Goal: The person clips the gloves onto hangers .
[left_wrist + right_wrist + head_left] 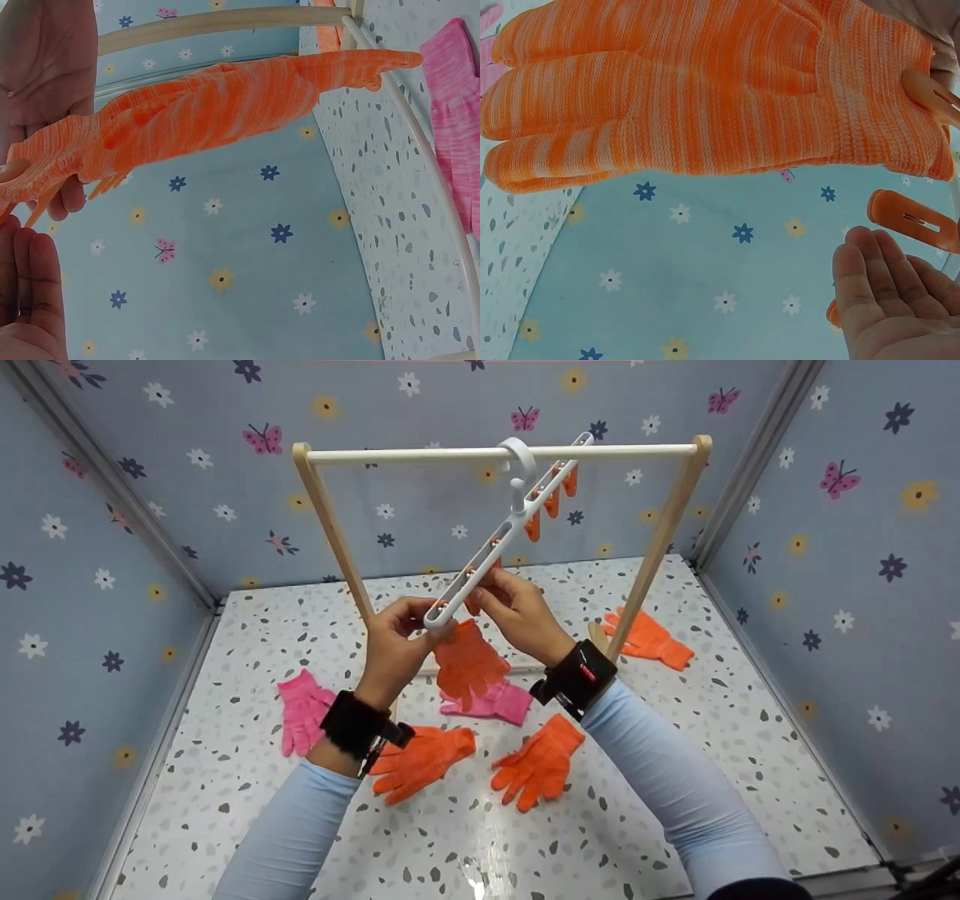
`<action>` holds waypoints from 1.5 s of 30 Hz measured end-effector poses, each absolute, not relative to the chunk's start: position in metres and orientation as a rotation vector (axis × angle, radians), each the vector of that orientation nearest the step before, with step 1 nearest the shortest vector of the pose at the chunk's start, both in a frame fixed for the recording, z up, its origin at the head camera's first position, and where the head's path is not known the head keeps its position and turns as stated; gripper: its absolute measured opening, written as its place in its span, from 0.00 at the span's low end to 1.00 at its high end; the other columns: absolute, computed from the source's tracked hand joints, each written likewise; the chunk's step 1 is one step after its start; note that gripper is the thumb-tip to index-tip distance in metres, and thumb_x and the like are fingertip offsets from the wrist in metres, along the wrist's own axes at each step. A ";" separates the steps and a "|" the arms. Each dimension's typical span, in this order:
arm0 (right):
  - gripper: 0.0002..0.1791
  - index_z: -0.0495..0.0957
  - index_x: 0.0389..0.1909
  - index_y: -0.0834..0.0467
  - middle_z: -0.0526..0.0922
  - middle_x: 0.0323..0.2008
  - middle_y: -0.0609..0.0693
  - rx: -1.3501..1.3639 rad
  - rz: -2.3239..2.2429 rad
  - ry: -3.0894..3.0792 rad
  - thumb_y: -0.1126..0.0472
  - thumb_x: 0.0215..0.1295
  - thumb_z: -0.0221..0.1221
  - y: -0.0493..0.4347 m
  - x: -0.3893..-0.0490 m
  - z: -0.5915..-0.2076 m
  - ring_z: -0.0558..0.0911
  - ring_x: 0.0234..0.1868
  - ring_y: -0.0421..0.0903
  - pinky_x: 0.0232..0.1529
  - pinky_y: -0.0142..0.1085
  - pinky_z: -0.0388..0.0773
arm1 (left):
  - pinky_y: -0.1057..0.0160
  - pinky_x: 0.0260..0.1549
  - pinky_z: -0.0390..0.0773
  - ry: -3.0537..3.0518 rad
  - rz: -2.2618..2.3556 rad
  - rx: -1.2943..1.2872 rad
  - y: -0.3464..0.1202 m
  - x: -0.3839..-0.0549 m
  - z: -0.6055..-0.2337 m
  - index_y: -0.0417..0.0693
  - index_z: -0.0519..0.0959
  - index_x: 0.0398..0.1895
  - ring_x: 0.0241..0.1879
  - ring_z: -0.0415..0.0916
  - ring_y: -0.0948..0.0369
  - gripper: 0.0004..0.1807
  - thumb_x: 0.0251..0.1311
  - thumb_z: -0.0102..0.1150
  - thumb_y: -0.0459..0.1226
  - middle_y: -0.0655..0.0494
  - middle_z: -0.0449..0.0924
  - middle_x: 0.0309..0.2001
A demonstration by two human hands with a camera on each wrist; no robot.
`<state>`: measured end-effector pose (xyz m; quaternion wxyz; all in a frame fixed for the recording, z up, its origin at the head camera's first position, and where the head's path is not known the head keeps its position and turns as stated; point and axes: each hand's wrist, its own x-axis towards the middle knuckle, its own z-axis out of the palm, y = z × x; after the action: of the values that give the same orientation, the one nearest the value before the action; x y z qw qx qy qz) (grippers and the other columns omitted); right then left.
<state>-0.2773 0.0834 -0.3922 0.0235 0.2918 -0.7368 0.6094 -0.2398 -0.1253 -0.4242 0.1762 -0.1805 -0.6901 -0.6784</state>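
A white clip hanger (474, 571) hangs by its hook from a rack's rod, its near end pointing toward me. At that end my left hand (397, 641) grips, thumb and fingers curled about the last clip and the bar. Below it an orange knit glove (469, 660) dangles fingers down; an orange clip (930, 97) sits over its cuff in the right wrist view. My right hand (525, 615) pinches the hanger slightly farther along, beside another orange clip (911, 217). Its exact fingertip contact is hidden. The left wrist view shows the hanging glove (210, 112) sideways.
The rack has a white rod (420, 455) and wooden posts (654, 555). On the speckled floor lie orange gloves (420, 761), (538, 761), (649, 639) and pink gloves (304, 711), (502, 701). Flower-patterned walls (847, 585) surround the floor on three sides.
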 end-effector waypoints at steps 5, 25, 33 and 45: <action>0.14 0.77 0.60 0.71 0.78 0.38 0.51 0.985 1.950 -2.267 0.67 0.85 0.50 0.085 -0.283 -0.393 0.79 0.42 0.45 0.48 0.34 0.75 | 0.66 0.44 0.89 -1.961 -1.915 -0.512 -0.125 -0.240 -0.424 0.30 0.86 0.49 0.39 0.86 0.63 0.15 0.59 0.76 0.25 0.56 0.89 0.40; 0.24 0.70 0.76 0.72 0.75 0.34 0.48 1.020 2.042 -2.351 0.66 0.87 0.48 0.084 -0.289 -0.389 0.76 0.41 0.46 0.52 0.34 0.73 | 0.66 0.42 0.89 -1.957 -1.941 -0.532 -0.126 -0.240 -0.424 0.31 0.86 0.50 0.39 0.87 0.62 0.15 0.60 0.75 0.26 0.55 0.89 0.41; 0.23 0.71 0.75 0.71 0.75 0.35 0.53 1.049 2.004 -2.364 0.66 0.86 0.50 0.085 -0.292 -0.387 0.76 0.41 0.51 0.48 0.33 0.74 | 0.67 0.45 0.87 -1.977 -1.918 -0.521 -0.128 -0.239 -0.425 0.32 0.86 0.50 0.40 0.86 0.62 0.15 0.61 0.75 0.27 0.56 0.88 0.41; 0.18 0.73 0.67 0.74 0.77 0.33 0.50 1.105 2.060 -2.301 0.69 0.85 0.50 0.085 -0.296 -0.386 0.77 0.39 0.43 0.50 0.37 0.76 | 0.65 0.41 0.89 -1.955 -1.933 -0.525 -0.127 -0.238 -0.424 0.31 0.86 0.49 0.38 0.87 0.61 0.15 0.60 0.76 0.26 0.58 0.88 0.40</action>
<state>-0.2963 0.0852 -0.3862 -0.0692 0.3361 -0.6997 0.6266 -0.2385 -0.1271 -0.4237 0.1705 -0.1849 -0.6881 -0.6806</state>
